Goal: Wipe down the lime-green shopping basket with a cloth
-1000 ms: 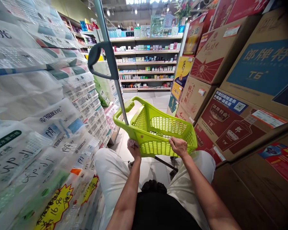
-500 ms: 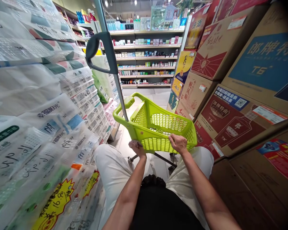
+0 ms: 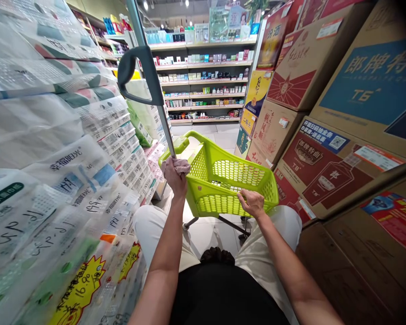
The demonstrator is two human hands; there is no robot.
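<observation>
A lime-green plastic shopping basket cart [image 3: 230,198] with perforated sides stands between my knees. My left hand [image 3: 176,178] is closed on a pinkish-grey cloth [image 3: 177,166], pressed at the cart's left corner where the metal pole meets the rim. My right hand [image 3: 252,202] grips the near rim of the cart, fingers curled over its edge. From the cart's left corner rises the grey pole [image 3: 167,131], which carries a dark grey loop handle [image 3: 155,76]. Dark legs and wheels show beneath the cart.
Plastic-wrapped packs of tissue paper [image 3: 67,153] are stacked close on my left. Cardboard cartons [image 3: 325,167] rise on my right. Shelves [image 3: 203,83] of small boxes and bottles cross the far end, beyond the tiled floor [image 3: 209,135].
My left hand has moved up with the cloth, from the cart's lower left side to the corner by the pole. My right hand stays on the rim.
</observation>
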